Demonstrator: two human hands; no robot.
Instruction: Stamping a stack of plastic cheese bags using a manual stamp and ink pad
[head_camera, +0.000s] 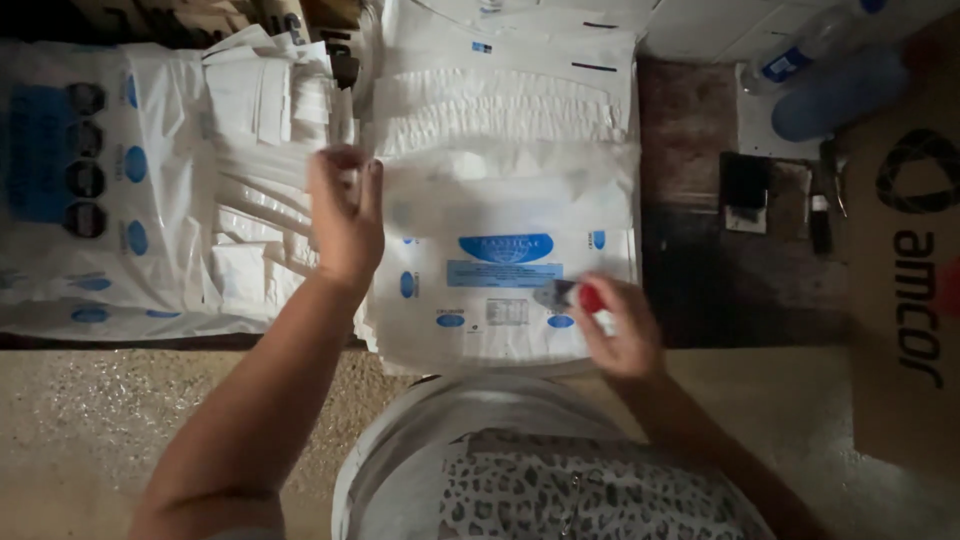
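A stack of white plastic bags with blue oval prints lies in front of me. My left hand is raised over the stack's left edge and pinches the corner of a thin clear sheet that drapes over the top bag. My right hand rests at the stack's lower right and grips a small tool with a red end and grey tip, its tip touching the top bag.
A white sack with blue prints lies at the left, next to a heap of folded white pieces. More white bags lie behind. A cardboard box stands at right, plastic bottles beyond it, and dark objects on the dark surface.
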